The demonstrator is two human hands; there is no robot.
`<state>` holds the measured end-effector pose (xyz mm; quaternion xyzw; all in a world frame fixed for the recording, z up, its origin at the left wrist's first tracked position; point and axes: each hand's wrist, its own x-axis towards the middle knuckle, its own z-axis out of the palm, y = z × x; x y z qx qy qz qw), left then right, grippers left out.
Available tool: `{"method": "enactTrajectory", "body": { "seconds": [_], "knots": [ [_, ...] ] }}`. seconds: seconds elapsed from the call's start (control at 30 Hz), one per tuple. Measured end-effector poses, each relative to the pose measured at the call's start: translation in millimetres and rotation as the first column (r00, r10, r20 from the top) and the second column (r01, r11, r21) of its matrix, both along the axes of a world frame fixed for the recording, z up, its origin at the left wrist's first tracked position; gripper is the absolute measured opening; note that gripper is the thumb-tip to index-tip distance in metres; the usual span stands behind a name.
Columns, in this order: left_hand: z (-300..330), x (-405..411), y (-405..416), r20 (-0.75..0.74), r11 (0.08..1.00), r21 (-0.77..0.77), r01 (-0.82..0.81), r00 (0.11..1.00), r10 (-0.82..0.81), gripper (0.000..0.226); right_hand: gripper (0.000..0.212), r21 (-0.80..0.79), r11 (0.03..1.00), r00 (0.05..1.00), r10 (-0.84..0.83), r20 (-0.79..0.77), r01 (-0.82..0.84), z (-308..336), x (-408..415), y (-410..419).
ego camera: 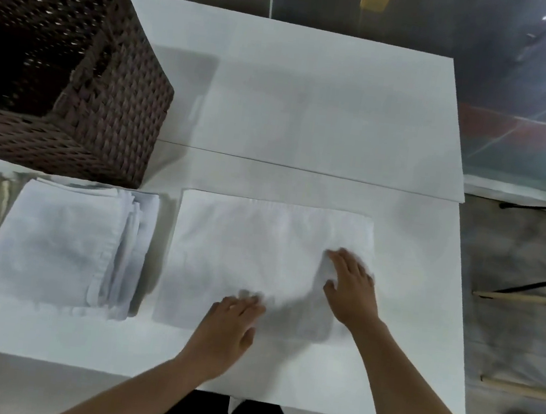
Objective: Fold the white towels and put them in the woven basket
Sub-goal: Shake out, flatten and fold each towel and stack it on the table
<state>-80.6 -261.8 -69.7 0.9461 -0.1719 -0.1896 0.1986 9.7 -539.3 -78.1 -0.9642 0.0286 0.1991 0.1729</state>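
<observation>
**Both hands flat on a white towel beside the woven basket**

A white terry towel point(244, 258), laid out as a broad rectangle, lay flat on the white table point(327, 117) directly in front of the person. Its surface looked smooth along the far edge and slightly rumpled near the hands.

The left hand point(228, 332) rested palm down on the near edge of that towel, fingers extended and close together, thumb out to the side. It pressed on the cloth and gripped nothing. The right hand point(353, 285) lay palm down on the right part of the towel, fingers spread and pointing toward the far left. A small raised fold of cloth showed just beside its fingertips, but the blur made it impossible to tell whether the fingers pinched it or only pushed against it.

Just to the left of the spread towel sat a stack of folded white towels point(64, 246), its layered edges facing right. The two were near each other but apart, with a strip of bare table between them.

The dark brown woven basket point(113, 97), square with an open top, stood on the table's far left, behind the folded stack. What could be seen of its interior was dark, with no towels visible.
</observation>
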Motion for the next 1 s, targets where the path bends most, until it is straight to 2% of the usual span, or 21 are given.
{"method": "enactTrajectory", "body": {
  "seconds": [0.07, 0.2, 0.3, 0.47, 0.67, 0.8, 0.93, 1.0],
  "knots": [
    [-8, -17, -7, -0.03, 0.998, 0.066, 0.001, 1.0, 0.001, 0.058, 0.066, -0.011, 1.0, 1.0, -0.009, 0.029, 0.01, -1, -15, -1],
    [-20, -37, -18, 0.091, 0.968, 0.248, -0.037, 0.996, 0.015, 0.061, 0.06, -0.054, 0.997, 0.994, -0.04, 0.098, 0.046, -6, -52, -11],
    [-22, -38, -27, 0.162, 0.956, 0.273, -0.104, 0.985, 0.061, 0.056, 0.056, -0.109, 0.993, 0.987, -0.016, 0.16, 0.034, -12, -86, -19],
    [-28, -17, -32, 0.149, 0.933, 0.329, -0.144, 0.984, 0.099, 0.063, 0.034, -0.191, 0.978, 0.95, -0.024, 0.312, 0.087, -23, -139, -19],
    [-40, 17, -36, 0.153, 0.919, 0.369, -0.138, 0.984, 0.087, 0.072, 0.031, -0.208, 0.977, 0.914, 0.046, 0.402, 0.042, -29, -185, -1],
    [-50, 35, -35, 0.24, 0.918, 0.379, -0.114, 0.97, 0.022, 0.066, 0.029, -0.14, 0.99, 0.883, 0.054, 0.466, 0.013, -30, -199, 19],
    [-48, 30, -38, 0.333, 0.942, 0.315, -0.117, 0.943, 0.006, 0.058, 0.032, -0.079, 0.997, 0.853, 0.029, 0.522, 0.015, -38, -203, 25],
    [-45, 5, -42, 0.371, 0.968, 0.249, -0.027, 0.926, -0.069, 0.057, 0.038, -0.048, 0.999, 0.842, 0.042, 0.539, -0.019, -45, -208, 21]
  ]
}}
